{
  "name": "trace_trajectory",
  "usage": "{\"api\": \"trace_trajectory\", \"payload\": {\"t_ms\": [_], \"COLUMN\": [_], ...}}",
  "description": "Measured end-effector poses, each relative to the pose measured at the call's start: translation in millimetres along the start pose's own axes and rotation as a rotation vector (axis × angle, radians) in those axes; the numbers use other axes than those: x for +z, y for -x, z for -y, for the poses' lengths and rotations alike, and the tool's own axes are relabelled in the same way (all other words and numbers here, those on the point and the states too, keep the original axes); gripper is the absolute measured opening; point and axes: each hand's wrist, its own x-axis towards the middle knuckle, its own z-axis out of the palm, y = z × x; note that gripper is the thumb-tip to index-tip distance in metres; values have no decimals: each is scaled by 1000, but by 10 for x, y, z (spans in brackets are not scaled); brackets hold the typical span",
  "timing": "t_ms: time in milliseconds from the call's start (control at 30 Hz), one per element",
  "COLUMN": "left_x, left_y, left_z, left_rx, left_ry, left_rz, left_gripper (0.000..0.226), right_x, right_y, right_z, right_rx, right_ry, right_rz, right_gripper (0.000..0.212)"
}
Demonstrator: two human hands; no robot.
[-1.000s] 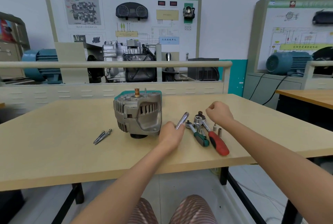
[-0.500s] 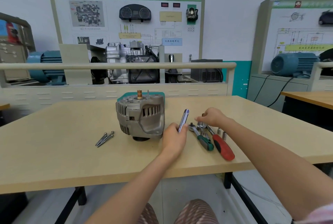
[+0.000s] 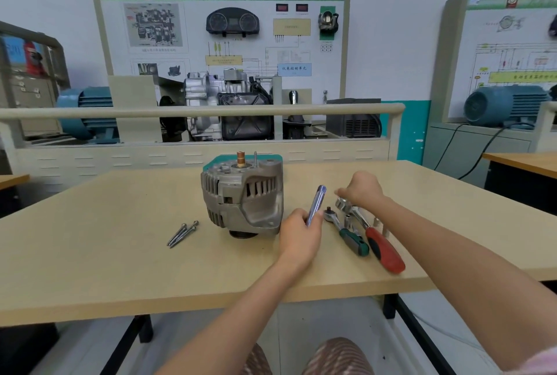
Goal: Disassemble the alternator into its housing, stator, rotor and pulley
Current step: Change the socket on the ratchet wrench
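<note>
The grey alternator (image 3: 242, 195) stands on the wooden table (image 3: 120, 269), copper shaft end up, its pulley underneath. Just right of it, my left hand (image 3: 298, 231) grips a shiny metal bar (image 3: 316, 204) that points up and away. My right hand (image 3: 360, 189) reaches down, fingers curled, onto the head of the red-handled ratchet (image 3: 373, 233); whether it grips the head or a socket there is hidden. A green-handled ratchet (image 3: 346, 233) lies between my two hands.
Two long bolts (image 3: 182, 233) lie left of the alternator. Small sockets (image 3: 381, 227) stand right of the red ratchet. A railing (image 3: 196, 112) with a gearbox display stands behind the table. Another table (image 3: 521, 163) is at the far right.
My right hand has dropped from above the tools down onto the ratchet heads. My left hand has tilted the metal bar more upright. The alternator has not moved.
</note>
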Motion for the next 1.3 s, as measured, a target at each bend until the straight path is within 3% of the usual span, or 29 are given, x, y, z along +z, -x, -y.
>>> {"api": "trace_trajectory", "payload": {"t_ms": [133,267,367,567,733,1000,1200,1300], "left_x": [-19,-53,-121,-341,-605,-1010,-1037,-990], "left_y": [18,80,154,261,290,287,332,333], "left_z": [-21,-40,-41,-41,-166,-165,-104,-68], "left_rx": [9,24,45,-44,-13,114,20,58], "left_ry": [13,96,155,308,380,107,273,213], "left_rz": [-15,16,74,147,185,175,269,254], "left_gripper": [29,28,26,22,23,25,26,30], "right_x": [-225,-360,-369,-351,-253,-149,-112,-93], "right_y": [51,238,323,448,589,760,829,848], "right_z": [59,74,68,86,180,284,330,349], "right_rx": [11,276,397,460,421,358,302,275], "right_ry": [-416,-1117,-1303,-1373,-1380,-1286,-1240,-1259], "right_rz": [20,298,440,701,841,806,884,893], "right_gripper": [33,16,20,31,20,9,10,20]}}
